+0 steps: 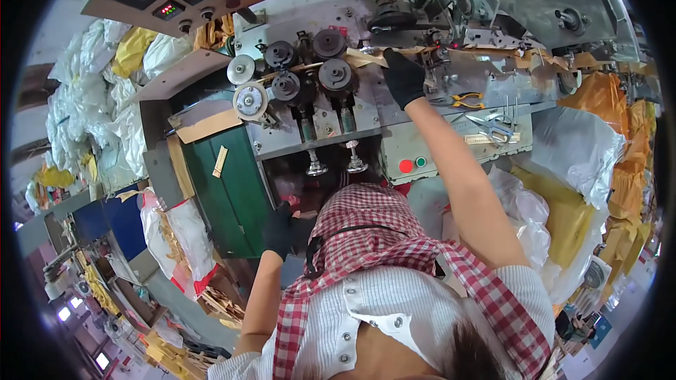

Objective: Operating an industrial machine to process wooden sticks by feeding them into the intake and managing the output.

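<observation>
The tan strip (365, 59) lies left to right on the machine beside 4 black rollers (336, 74), touching the nearer right hand (404, 79), with the left hand (280, 232) well apart, neither hand's grip clear.

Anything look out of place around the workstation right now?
A short pale strip lies loose on the green panel, askew to its edges; pliers and scissors lie loose near the right hand, like tools not put away. No spill is evident.
</observation>
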A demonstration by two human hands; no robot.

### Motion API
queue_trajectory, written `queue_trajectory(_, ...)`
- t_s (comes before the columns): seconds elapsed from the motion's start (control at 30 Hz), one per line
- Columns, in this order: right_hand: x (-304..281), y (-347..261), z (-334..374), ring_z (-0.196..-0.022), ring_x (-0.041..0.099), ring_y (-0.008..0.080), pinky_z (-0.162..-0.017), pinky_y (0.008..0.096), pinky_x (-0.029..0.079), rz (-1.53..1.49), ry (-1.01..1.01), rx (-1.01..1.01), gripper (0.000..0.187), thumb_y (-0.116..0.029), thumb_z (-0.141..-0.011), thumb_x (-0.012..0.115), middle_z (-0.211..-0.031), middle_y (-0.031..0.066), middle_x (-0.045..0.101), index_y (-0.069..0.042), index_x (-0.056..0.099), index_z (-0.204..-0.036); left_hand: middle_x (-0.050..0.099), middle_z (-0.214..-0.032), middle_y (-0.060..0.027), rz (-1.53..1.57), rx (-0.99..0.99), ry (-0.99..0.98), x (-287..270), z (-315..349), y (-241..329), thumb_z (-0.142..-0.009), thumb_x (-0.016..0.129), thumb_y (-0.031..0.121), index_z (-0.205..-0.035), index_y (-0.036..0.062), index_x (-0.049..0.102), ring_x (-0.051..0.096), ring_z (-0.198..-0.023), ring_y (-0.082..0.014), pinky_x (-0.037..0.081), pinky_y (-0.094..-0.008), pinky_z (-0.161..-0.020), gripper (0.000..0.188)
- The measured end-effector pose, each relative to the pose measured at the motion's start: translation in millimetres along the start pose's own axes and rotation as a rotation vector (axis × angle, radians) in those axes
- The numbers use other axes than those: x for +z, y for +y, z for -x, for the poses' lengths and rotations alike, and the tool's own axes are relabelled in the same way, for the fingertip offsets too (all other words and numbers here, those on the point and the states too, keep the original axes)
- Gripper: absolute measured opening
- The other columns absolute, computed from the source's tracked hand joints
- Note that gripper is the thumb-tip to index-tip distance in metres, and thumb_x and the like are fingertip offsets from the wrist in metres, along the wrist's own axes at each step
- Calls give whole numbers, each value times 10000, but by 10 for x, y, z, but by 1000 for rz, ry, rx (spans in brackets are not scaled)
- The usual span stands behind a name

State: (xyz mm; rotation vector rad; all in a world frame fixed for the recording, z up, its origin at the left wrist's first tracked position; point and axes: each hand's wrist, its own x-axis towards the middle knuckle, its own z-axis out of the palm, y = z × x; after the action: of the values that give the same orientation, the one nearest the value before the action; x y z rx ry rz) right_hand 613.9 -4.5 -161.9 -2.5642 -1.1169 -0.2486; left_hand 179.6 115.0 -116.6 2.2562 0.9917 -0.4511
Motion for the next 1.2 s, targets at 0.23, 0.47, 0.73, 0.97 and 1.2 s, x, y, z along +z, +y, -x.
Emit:
queue_trajectory(0.23, -414, -109, -64, -775, 602, 356, -641, 403, 479, -345, 256, 254, 290, -147, -758, 591, -885, 184, 616, -32, 565, -1023, 607, -981, -191, 107, 335, 169, -305, -643, 753, -835, 555, 265, -1124, 77, 537, 575, -910, -369, 462, -436, -745, 345)
queue_trajectory(0.47, -339, -455, 99, -754, 615, 299, -656, 402, 478, -465, 157, 117, 304, -183, -693, 647, -823, 122, 638, -96, 609, -981, 602, -984, -191, 173, 618, 375, -713, -1366, 2124, -808, 608, 283, -1143, 48, 507, 593, -880, -345, 457, -407, -734, 421)
queue_trajectory(0.73, -660, -833, 92, -684, 583, 332, -599, 405, 452, -770, 135, 127, 123, -152, -703, 600, -682, 130, 579, -76, 556, -789, 593, -851, -38, 744, 259, 7, -774, -1632, 2210, -813, 614, 249, -1185, 22, 492, 554, -733, -101, 449, -268, -636, 452)
queue_trajectory(0.97, -504, -838, 124, -786, 605, 331, -695, 407, 477, -777, 97, 66, 271, -194, -704, 613, -815, 173, 619, -23, 611, -916, 569, -749, -46, 466, 352, 202, -638, -1847, 1585, -807, 569, 159, -991, 32, 580, 527, -689, -98, 421, -240, -627, 224)
queue_trajectory(1.2, -690, -4, -45, -871, 593, 292, -748, 402, 478, -106, -77, 247, 288, -124, -704, 628, -1067, 94, 554, -102, 599, -990, 523, -646, 19, 594, 229, 45, -1124, -1816, 1411, -808, 594, 155, -857, 47, 610, 460, -560, -61, 368, -230, -499, 120)
